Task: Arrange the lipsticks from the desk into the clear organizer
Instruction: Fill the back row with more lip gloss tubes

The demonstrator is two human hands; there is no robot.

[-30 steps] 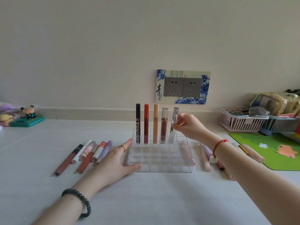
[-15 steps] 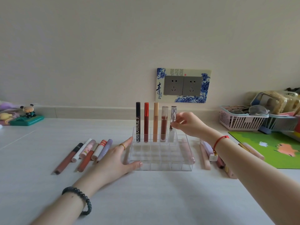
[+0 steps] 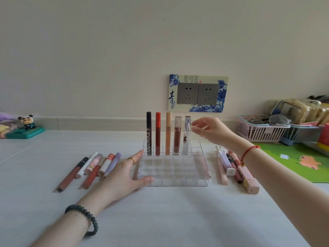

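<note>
In the centre of the frame the clear organizer (image 3: 175, 172) stands on the white desk (image 3: 160, 220), and five lipsticks stand upright in its back row: a black one (image 3: 149, 133), a red one (image 3: 158, 133), a beige one (image 3: 168, 132), a brown one (image 3: 177, 134) and a silver one (image 3: 186, 135) at the right end of the row. The right hand (image 3: 211, 131) is in the air just right of the silver one, near its top; its fingers (image 3: 196, 124) are spread loosely and hold nothing, and a small gap shows between them and the tube. The hand is a little blurred. The left hand (image 3: 124, 173) lies flat and open on the desk at the left side of the organizer, with the thumb at the front left corner and the forefinger along the left wall; it grips nothing. Left of this hand six lipsticks (image 3: 92, 169) lie side by side on the desk. Right of the organizer more lipsticks (image 3: 233, 168) lie in a group, partly under the right wrist. One pink tube (image 3: 203, 164) lies along the right side of the organizer; whether it is inside or behind the wall I cannot tell
</note>
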